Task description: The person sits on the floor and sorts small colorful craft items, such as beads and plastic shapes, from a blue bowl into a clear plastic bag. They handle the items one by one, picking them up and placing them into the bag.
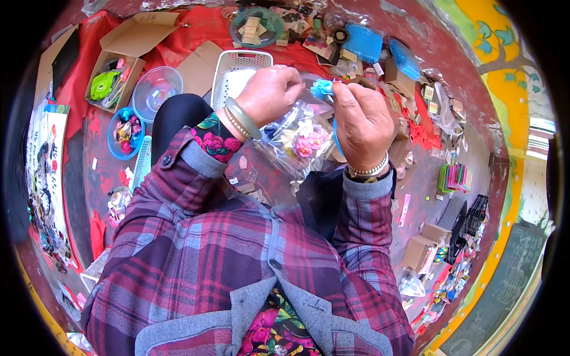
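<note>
My right hand (365, 121) pinches a small light-blue ruffled piece, like a fabric flower (322, 89), between thumb and fingers. Across from it, my left hand (270, 95) is closed with its fingertips together. Whatever may be in those fingertips is too small to make out. Below both hands, a clear plastic bag (279, 155) lies between my knees. Pink and pale artificial flowers (310, 142) show in or on it. Just beyond my left hand stands a white plastic basket (244, 54), with something white inside.
At the far left, a cardboard box (133, 74) holds a green item, beside a clear basin (159, 89) and a blue bowl (126, 148) of shiny pieces. A green bowl (261, 26) sits at the back. Blue trays (362, 43) and cluttered small boxes (428, 92) lie rightward.
</note>
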`<state>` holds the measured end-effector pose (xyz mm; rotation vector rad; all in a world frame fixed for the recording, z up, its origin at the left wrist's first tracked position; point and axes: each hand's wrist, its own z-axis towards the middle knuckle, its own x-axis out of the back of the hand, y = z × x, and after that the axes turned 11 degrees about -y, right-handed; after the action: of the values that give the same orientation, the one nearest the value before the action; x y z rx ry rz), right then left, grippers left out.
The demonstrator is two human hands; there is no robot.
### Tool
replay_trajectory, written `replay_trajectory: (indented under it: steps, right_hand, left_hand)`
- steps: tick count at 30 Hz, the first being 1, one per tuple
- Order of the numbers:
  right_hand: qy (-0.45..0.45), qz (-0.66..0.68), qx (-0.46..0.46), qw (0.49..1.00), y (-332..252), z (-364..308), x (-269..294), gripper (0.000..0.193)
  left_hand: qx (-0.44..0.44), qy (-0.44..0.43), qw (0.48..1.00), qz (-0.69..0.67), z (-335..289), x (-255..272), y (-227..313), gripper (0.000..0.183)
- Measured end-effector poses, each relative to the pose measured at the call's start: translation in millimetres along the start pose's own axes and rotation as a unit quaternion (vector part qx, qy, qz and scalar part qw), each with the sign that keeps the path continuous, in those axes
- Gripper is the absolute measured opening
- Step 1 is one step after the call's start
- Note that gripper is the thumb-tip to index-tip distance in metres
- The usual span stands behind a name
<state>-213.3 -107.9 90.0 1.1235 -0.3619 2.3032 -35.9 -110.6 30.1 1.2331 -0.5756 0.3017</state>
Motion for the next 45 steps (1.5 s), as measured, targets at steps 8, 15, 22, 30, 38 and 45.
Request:
replay_trajectory:
  steps: [8, 15, 22, 30, 38, 45]
  right_hand:
    - [-0.088, -0.036, -0.008, 0.995, 0, -2, -10, 0.03]
    - [-0.071, -0.025, 0.011, 0.997, -2, 0, -17, 0.028]
    - [-0.106, 0.0, 0.034, 0.994, -6, 2, -18, 0.019]
    - [-0.11, 0.001, 0.041, 0.993, -7, 1, -20, 0.016]
    - [-0.152, 0.058, 0.004, 0.987, -3, -4, -22, 0.012]
    - [-0.092, 0.163, -0.123, 0.975, -1, 4, -9, 0.027]
  left_hand:
    - [-0.09, 0.0, 0.995, 0.045, -1, 0, 0, 0.011]
    - [-0.134, 0.002, 0.991, 0.009, -1, 4, 0, 0.016]
    - [-0.121, -0.025, 0.992, -0.01, -3, 9, 3, 0.021]
    - [-0.063, -0.078, 0.988, -0.116, -3, 8, 2, 0.027]
    - [-0.05, -0.074, 0.994, -0.065, -1, 5, -3, 0.03]
    - [-0.065, -0.087, 0.994, -0.022, -3, 14, 6, 0.025]
